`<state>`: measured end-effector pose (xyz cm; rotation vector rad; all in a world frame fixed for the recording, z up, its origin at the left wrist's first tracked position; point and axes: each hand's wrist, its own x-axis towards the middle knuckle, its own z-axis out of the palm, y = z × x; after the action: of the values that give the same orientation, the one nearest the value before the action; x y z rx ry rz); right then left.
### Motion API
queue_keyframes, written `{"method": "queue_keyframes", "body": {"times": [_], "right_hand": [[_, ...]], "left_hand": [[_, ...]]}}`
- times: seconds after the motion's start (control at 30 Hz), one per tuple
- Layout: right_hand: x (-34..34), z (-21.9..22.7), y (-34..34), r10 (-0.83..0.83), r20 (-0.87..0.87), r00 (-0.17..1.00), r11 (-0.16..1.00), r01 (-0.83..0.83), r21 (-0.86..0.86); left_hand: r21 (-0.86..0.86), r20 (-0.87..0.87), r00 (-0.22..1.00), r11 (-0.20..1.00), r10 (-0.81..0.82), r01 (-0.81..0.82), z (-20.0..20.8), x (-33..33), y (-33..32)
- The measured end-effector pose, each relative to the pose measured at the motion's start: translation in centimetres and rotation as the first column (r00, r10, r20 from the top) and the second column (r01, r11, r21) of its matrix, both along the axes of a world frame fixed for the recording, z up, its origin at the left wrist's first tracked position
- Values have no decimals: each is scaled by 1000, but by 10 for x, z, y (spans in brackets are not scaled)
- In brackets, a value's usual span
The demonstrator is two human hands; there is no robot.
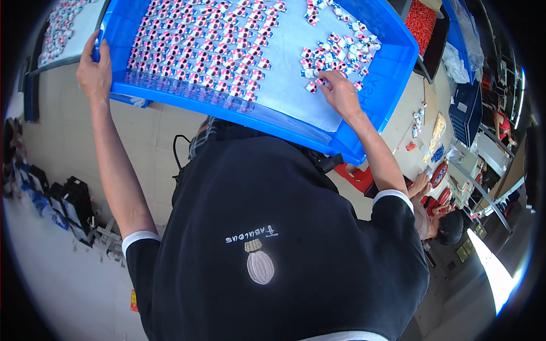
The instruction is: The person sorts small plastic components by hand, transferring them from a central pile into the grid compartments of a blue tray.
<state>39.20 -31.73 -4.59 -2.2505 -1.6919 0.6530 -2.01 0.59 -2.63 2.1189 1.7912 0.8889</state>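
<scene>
Tray's far side: cut off by the upper edge, so the full extent of the blue tray (398, 65) is not shown; whatever bears its weight is hidden beneath it.
Under the right palm: pieces of the loose heap may be covered there; the right hand (339, 94) blocks that spot.
Small figures: too tiny for fine detail; pink, white and blue with dark round patches. The ordered rows (199, 48) fill the tray's left and middle, the loose heap (344, 54) lies toward its right end, and white lining (287, 68) shows between them.
Left hand: at the tray's left rim, wrist below, fingers pointing up; they grasp the rim, though their far parts are partly hidden.
Left hand's point and arm: the left hand (95, 74) tops a forearm rising nearly straight from a white-trimmed black sleeve (141, 250).
Right arm: slants up and leftward across the tray's near right corner, hand bent over the heap's near edge.
Right fingers: curled, thumb and forefinger close together beside a whitish figure (309, 73); whether they pinch it or only touch it, I cannot tell.
Right margin: a co-worker in a dark cap (451, 227), bent by the lens, and a bin of red pieces (421, 25), partly cut off.
</scene>
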Motion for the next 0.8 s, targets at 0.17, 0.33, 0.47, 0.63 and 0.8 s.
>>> {"method": "queue_keyframes", "body": {"times": [0.17,0.33,0.47,0.63,0.8], "right_hand": [[-11,-14,-7,218,175,960,975,-221,-1],[-24,-25,-14,275,229,934,959,-283,3],[-34,-21,9,210,99,973,970,-221,104],[-48,-28,76,28,-175,984,991,-4,137],[-42,-36,87,47,-251,967,994,-20,106]], "left_hand": [[-55,8,1000,998,7,-7,2,4,0],[-53,-2,1000,999,13,-14,0,2,0],[-71,-15,1000,997,19,-20,1,1,0],[-62,-9,1000,998,9,-9,3,4,0],[-38,-4,1000,999,-9,9,-1,6,1]]}}
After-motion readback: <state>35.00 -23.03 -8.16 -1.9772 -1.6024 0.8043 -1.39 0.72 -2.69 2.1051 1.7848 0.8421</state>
